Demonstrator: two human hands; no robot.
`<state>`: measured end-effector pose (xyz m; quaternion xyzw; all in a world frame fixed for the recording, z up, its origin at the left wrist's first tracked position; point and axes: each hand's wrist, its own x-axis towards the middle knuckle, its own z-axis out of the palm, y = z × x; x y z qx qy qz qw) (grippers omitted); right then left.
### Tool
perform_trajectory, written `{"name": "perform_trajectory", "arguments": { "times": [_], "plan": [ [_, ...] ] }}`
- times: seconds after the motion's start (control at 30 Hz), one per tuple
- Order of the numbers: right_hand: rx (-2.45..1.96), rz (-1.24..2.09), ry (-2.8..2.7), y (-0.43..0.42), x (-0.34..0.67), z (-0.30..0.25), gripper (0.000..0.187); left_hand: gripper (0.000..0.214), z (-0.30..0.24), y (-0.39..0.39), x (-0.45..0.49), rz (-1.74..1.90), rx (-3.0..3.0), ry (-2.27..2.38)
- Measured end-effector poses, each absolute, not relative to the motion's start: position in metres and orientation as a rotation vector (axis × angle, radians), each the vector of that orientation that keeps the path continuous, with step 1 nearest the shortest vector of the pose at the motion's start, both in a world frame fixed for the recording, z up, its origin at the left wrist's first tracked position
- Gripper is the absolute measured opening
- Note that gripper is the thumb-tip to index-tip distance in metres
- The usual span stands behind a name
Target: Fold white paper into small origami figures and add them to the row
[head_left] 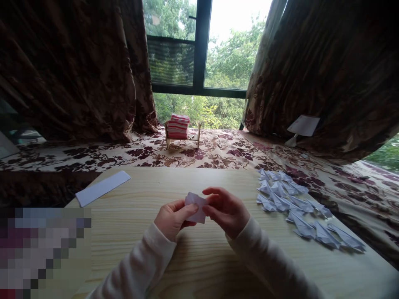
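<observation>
A small folded piece of white paper [197, 207] is held just above the light wooden table [193, 257], between both my hands. My left hand [172, 219] pinches its left edge, thumb over the front. My right hand [227, 211] grips its right side with the fingers curled round it. Both sleeves are cream-coloured and come in from the bottom of the view.
Several folded white paper shapes [299, 211] lie in a row on the table's right side. A flat white paper strip [102, 187] lies at the far left. Beyond the table, a small wooden rack with pink striped cloth [179, 129] stands on a flowered cover, before a window and dark curtains.
</observation>
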<state>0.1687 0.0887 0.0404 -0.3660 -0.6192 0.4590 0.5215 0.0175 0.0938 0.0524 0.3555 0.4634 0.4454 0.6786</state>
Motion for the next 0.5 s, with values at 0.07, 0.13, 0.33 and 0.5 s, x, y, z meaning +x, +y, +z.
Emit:
{"name": "perform_trajectory", "arguments": {
  "times": [0.07,0.13,0.33,0.5],
  "plan": [
    [-0.897,0.969,-1.541,0.0881,0.1704,0.0409,0.026,0.039,0.0531,0.0940,0.0163,0.980,0.816,1.066],
    [-0.942,0.882,-1.605,0.0881,0.1724,0.0421,0.023,0.041,0.0529,0.0945,0.0156,0.997,0.807,1.072],
    [-1.013,0.861,-1.633,0.0891,0.1736,0.0427,0.022,0.042,0.0544,0.0935,0.0159,0.993,0.810,1.036],
    [-1.045,0.818,-1.629,0.0880,0.1722,0.0441,0.015,0.035,0.0571,0.0918,0.0153,0.945,0.833,1.025]
  ]
}}
